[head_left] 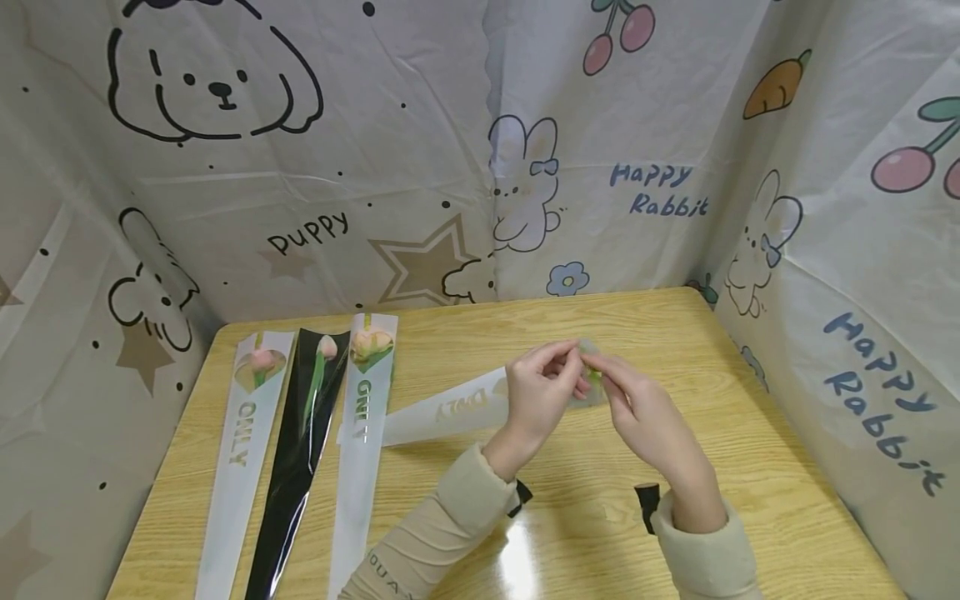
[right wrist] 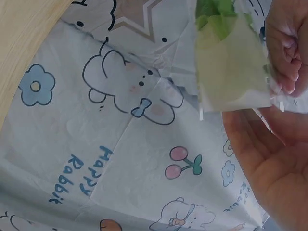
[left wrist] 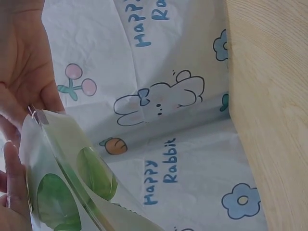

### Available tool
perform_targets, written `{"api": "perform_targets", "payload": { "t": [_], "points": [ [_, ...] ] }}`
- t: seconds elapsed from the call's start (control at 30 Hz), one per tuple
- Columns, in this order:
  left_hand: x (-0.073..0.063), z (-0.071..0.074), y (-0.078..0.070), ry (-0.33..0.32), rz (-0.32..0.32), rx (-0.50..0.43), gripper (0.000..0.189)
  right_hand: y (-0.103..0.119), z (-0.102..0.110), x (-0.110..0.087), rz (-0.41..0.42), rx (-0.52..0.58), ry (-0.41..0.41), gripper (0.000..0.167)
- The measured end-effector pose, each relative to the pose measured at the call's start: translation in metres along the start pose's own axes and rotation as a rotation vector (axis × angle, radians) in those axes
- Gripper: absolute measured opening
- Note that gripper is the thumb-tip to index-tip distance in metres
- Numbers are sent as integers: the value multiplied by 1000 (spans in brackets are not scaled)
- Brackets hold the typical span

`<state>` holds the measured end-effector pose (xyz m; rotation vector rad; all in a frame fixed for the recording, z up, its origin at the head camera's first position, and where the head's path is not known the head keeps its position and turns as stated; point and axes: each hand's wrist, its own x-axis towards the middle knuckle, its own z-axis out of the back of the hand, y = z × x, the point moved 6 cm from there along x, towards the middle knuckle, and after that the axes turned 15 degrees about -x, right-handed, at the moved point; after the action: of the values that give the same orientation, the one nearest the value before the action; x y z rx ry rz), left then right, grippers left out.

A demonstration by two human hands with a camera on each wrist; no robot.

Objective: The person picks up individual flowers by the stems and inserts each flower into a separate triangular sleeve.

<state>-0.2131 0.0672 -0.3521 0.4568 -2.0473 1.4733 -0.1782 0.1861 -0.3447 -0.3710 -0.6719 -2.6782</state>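
Note:
Both hands meet over the right half of the table, at the wide top end of a whitish translucent flower sleeve (head_left: 450,410) with gold lettering. My left hand (head_left: 536,398) pinches the sleeve's top edge, fingers curled in. From the other side, my right hand (head_left: 651,417) pinches the same edge between thumb and fingertips. Green leaf shapes show through the sleeve (left wrist: 94,173) in the left wrist view. The right wrist view shows its straight top edge and green leaves (right wrist: 216,19) inside. The sleeve's narrow end points left, towards the other wrapped flowers.
On the left lie a white ONLY sleeve (head_left: 238,425) with a pink flower, a black sleeve (head_left: 288,492) with a pink tulip, and another white ONLY sleeve (head_left: 360,467) with a peach flower. Printed cloth (head_left: 420,125) walls the wooden table (head_left: 585,533) at the back and sides.

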Motion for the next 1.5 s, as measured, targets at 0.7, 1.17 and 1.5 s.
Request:
{"api": "perform_targets", "payload": {
  "t": [0.7,1.17,1.5],
  "points": [
    [2,-6,5,19,-3,12,16,-35,-26,-46,-383,474,-607,6],
    [-4,-10,6,38,24,53,17,10,-53,-40,-263,400,-600,7],
    [12,8,17,158,125,391,18,7,-53,-39,-196,441,-590,4]
  ]
}}
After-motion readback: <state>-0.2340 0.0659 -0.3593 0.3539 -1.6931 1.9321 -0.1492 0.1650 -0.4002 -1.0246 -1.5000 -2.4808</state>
